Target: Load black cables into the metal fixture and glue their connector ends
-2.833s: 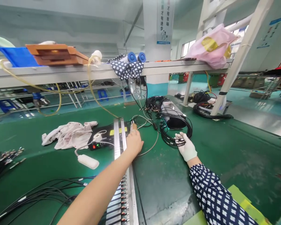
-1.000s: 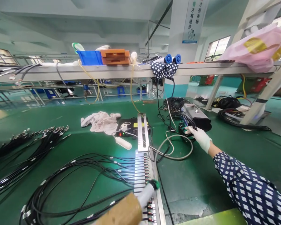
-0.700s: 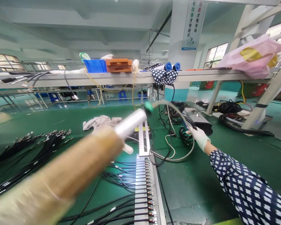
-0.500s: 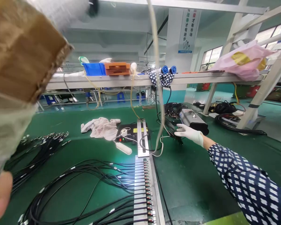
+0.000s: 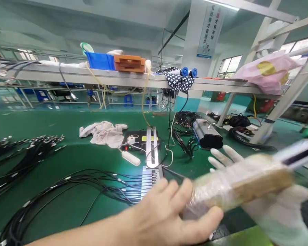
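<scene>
My bare left hand (image 5: 166, 212) is closed around the near end of a long bundle (image 5: 236, 186) wrapped in cardboard and clear tape. A white and dark part sticks out of its far end, blurred. My right hand (image 5: 279, 215), in a white glove, is behind the bundle with its fingers and thumb spread; whether it touches the bundle I cannot tell. Left of the hands, black cables (image 5: 92, 181) lie side by side in a lit white strip fixture (image 5: 147, 177), partly hidden by my left hand. A metal slide (image 5: 152, 147) joins its far end.
A black box (image 5: 136, 140) with indicator lights, a crumpled cloth (image 5: 105, 133) and a silver-black device (image 5: 207, 133) stand farther back. More cable bunches (image 5: 33, 160) lie at left. Blue (image 5: 100, 60) and orange bins (image 5: 129, 64) sit on a raised shelf.
The wrapped bundle has swung from the upper left, close to the camera, down to the right in my left hand. My right hand has moved back from the cables toward the bundle.
</scene>
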`<state>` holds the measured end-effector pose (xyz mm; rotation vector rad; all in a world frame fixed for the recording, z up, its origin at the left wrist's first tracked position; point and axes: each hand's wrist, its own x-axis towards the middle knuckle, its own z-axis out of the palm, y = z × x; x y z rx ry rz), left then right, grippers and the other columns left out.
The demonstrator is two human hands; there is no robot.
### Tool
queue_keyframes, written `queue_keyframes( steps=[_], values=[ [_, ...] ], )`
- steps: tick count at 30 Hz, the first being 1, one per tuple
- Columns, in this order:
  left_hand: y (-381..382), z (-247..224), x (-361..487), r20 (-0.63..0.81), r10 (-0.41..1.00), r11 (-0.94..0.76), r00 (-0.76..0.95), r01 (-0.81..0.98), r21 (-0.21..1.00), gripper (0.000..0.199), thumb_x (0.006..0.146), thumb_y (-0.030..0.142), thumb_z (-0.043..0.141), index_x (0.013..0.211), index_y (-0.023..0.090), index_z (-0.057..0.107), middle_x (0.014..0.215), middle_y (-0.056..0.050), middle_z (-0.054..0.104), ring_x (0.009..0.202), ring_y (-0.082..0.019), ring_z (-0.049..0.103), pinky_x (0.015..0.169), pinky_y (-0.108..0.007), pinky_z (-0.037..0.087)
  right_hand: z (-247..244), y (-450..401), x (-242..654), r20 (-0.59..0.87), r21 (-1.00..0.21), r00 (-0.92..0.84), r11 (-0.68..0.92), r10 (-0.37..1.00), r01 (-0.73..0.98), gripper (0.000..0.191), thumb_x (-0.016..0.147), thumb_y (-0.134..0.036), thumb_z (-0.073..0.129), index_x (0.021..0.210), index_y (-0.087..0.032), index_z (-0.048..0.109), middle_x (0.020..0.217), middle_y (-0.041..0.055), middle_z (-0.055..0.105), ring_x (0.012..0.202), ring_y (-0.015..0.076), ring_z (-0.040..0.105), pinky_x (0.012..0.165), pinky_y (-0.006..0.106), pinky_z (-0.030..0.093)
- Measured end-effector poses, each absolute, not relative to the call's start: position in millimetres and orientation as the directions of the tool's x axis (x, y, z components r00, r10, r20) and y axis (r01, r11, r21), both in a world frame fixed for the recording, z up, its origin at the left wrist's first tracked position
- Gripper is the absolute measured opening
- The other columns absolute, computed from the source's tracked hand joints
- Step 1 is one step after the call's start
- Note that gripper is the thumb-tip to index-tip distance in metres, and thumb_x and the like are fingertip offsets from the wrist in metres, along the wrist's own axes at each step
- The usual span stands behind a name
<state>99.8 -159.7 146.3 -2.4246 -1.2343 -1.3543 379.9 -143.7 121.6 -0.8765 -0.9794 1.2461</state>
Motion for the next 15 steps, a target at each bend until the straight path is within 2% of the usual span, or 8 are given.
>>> queue_keyframes(
  steps=[2,3,4,5,7,9,12,15],
  values=[
    [-166.9,101.0,108.6,0.689,0.404,-0.848,0.602,0.529,0.035,0.044,0.09,0.047,0.046,0.124,0.021,0.058,0.091,-0.012,0.069,0.063,-0.019,0.062,0.056,-0.028,0.053,86.7,-147.5,371.2,-0.016,-0.909,0.075,0.017,0.997,-0.417,0.072,0.061,-0.081,0.064,0.121,-0.04,0.062,0.137,0.0068,0.054,0.124,0.0383,0.051,0.089,0.055,0.053],
    [-169.5,80.0,108.8,0.615,0.373,-0.888,0.694,0.46,0.02,0.047,0.093,0.043,0.043,0.133,0.018,0.049,0.098,-0.016,0.068,0.069,-0.022,0.064,0.059,-0.031,0.053,70.4,-149.2,368.1,-0.099,-0.879,0.075,-0.052,0.992,-0.475,0.067,0.061,-0.079,0.066,0.116,-0.04,0.066,0.137,0.0069,0.054,0.122,0.0384,0.052,0.09,0.055,0.054],
    [-171.3,62.0,107.0,0.532,0.42,-0.899,0.735,0.417,0.134,0.05,0.094,0.043,0.043,0.137,0.017,0.042,0.106,-0.019,0.066,0.076,-0.024,0.065,0.063,-0.034,0.053,56.1,-150.4,366.0,-0.157,-0.846,0.063,-0.101,0.985,-0.524,0.061,0.064,-0.078,0.066,0.111,-0.039,0.068,0.138,0.0061,0.053,0.123,0.0378,0.052,0.092,0.054,0.053],
    [-172.3,48.0,104.2,0.43,0.516,-0.852,0.741,0.393,0.345,0.055,0.091,0.048,0.046,0.138,0.019,0.04,0.112,-0.02,0.063,0.081,-0.026,0.065,0.067,-0.035,0.053,44.9,-150.6,364.8,-0.193,-0.817,0.056,-0.129,0.98,-0.562,0.054,0.067,-0.077,0.063,0.104,-0.038,0.07,0.137,0.0051,0.054,0.123,0.0368,0.052,0.094,0.054,0.052],
    [-172.0,33.8,97.9,0.203,0.644,-0.598,0.738,0.32,0.735,0.064,0.083,0.058,0.055,0.135,0.025,0.038,0.118,-0.015,0.059,0.084,-0.023,0.064,0.07,-0.033,0.052,34.3,-146.0,366.3,-0.195,-0.792,0.057,-0.123,0.979,-0.598,0.047,0.077,-0.076,0.055,0.093,-0.035,0.072,0.136,0.004,0.055,0.123,0.0342,0.053,0.097,0.052,0.051],
    [-169.2,36.8,93.6,0.013,0.676,-0.222,0.737,0.186,0.957,0.069,0.074,0.059,0.062,0.13,0.026,0.039,0.113,-0.01,0.06,0.084,-0.021,0.063,0.068,-0.029,0.051,39.6,-133.3,375.2,-0.148,-0.79,0.12,-0.044,0.982,-0.611,0.047,0.084,-0.073,0.048,0.088,-0.032,0.072,0.134,0.0048,0.056,0.117,0.0307,0.058,0.092,0.046,0.056],
    [-161.0,58.6,93.6,-0.248,0.699,0.371,0.671,-0.044,0.928,0.06,0.063,0.047,0.066,0.114,0.02,0.05,0.097,-0.006,0.063,0.08,-0.019,0.062,0.064,-0.025,0.048,62.3,-105.5,402.1,-0.065,-0.752,0.397,0.216,0.916,-0.622,0.049,0.088,-0.069,0.047,0.094,-0.026,0.07,0.122,0.0098,0.062,0.091,0.0215,0.066,0.064,0.03,0.061],
    [-143.8,76.9,105.1,-0.451,0.752,0.573,0.48,-0.139,0.808,0.047,0.062,0.041,0.067,0.1,0.015,0.054,0.077,-0.005,0.06,0.062,-0.018,0.058,0.049,-0.026,0.046,73.3,-82.3,428.8,-0.012,-0.656,0.58,0.431,0.815,-0.62,0.049,0.091,-0.064,0.045,0.094,-0.02,0.068,0.092,0.0069,0.063,0.065,0.0137,0.061,0.043,0.02,0.051]
  ],
)
